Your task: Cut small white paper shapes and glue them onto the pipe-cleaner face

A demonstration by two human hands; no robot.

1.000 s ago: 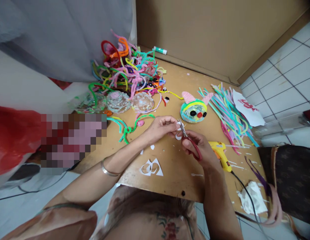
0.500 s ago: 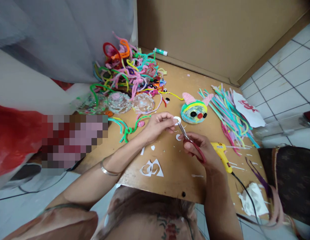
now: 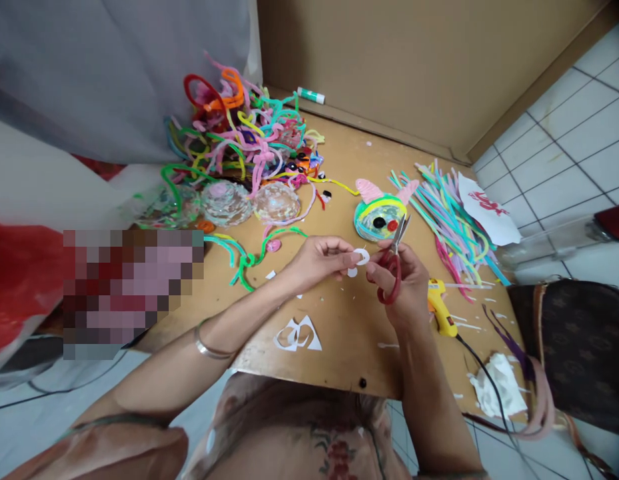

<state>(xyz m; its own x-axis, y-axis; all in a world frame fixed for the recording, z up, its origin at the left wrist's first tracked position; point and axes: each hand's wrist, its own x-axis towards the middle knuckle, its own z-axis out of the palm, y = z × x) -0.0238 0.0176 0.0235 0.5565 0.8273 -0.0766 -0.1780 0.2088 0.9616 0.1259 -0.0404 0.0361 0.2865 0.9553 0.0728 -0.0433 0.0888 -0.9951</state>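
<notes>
Between the thumb and fingers of my left hand (image 3: pixel 324 261) is a small white paper ring (image 3: pixel 362 257). My right hand (image 3: pixel 400 277) is closed around the red handles of a pair of scissors (image 3: pixel 393 277), whose metal blades point up and away from the paper. Its thumb and fingertip come close to the ring's right side; whether they touch it I cannot tell. Just beyond the scissors stands a round decorated animal head (image 3: pixel 372 220) with pink ears, a black button and a red button. White paper offcuts (image 3: pixel 299 335) lie on the table (image 3: pixel 349 360) below my hands.
Tangled pipe cleaners (image 3: pixel 254 147) and clear, glue-streaked domes (image 3: pixel 276 203) fill the back left. More pipe cleaners (image 3: pixel 454 213) lie at the right, beside a printed paper (image 3: pixel 489 210). A yellow glue gun (image 3: pixel 443 310), its cord trailing, lies near my right wrist. A brown bag (image 3: pixel 579 353) stands far right.
The scissors have come away from the white ring and turned upward in my right hand. My left hand still holds the ring, now slightly lower. The whole view has shifted a little.
</notes>
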